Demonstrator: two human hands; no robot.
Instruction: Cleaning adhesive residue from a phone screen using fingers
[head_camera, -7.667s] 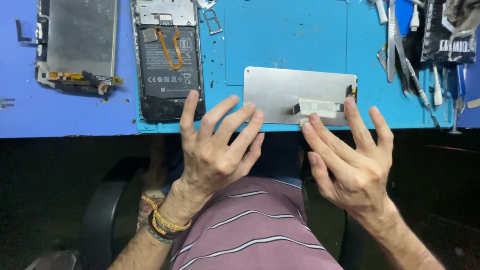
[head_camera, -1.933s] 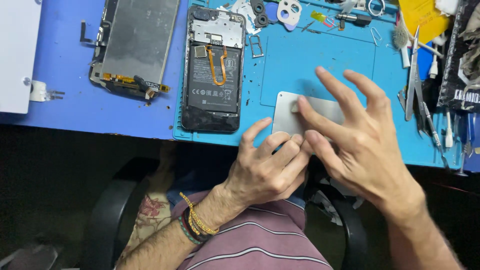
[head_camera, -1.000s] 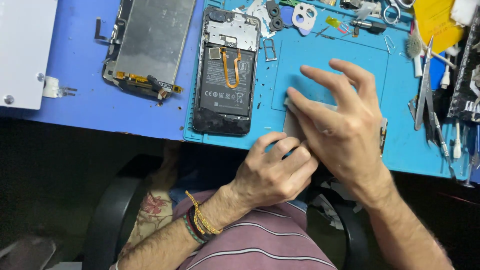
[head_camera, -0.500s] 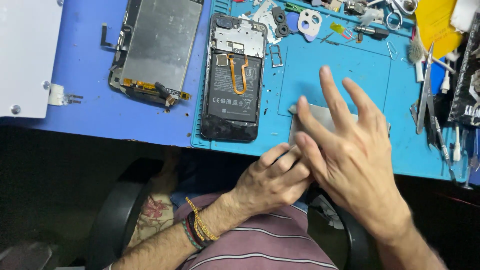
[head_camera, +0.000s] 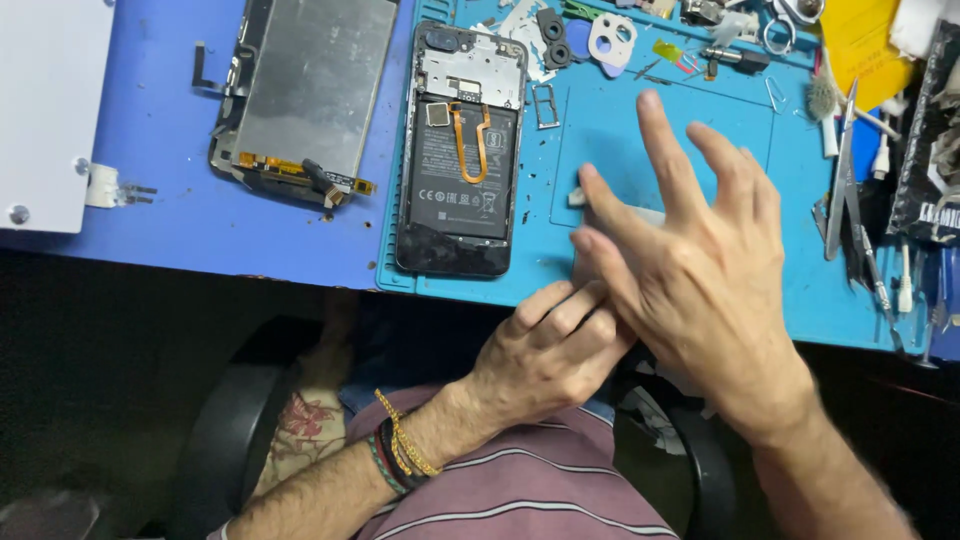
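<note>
A grey metal plate (head_camera: 612, 213) lies on the teal work mat (head_camera: 690, 125) near the table's front edge, mostly hidden under my hands. My left hand (head_camera: 545, 350) has its fingers curled against the plate's near edge, pressed up to my right hand. My right hand (head_camera: 705, 270) hovers over the plate with fingers spread apart and holds nothing. Left of the plate lies an opened phone (head_camera: 460, 170) with its battery and an orange flex cable showing.
A detached screen assembly (head_camera: 310, 100) rests on the blue table top (head_camera: 150, 225). A white box (head_camera: 45, 110) sits at the far left. Tweezers and hand tools (head_camera: 850, 200) crowd the right edge. Small covers and camera frames (head_camera: 610, 40) lie at the back.
My right hand has lifted off the plate and spread its fingers wider. My left hand stays curled at the plate's near edge. The view has drifted, so the table looks shifted right.
</note>
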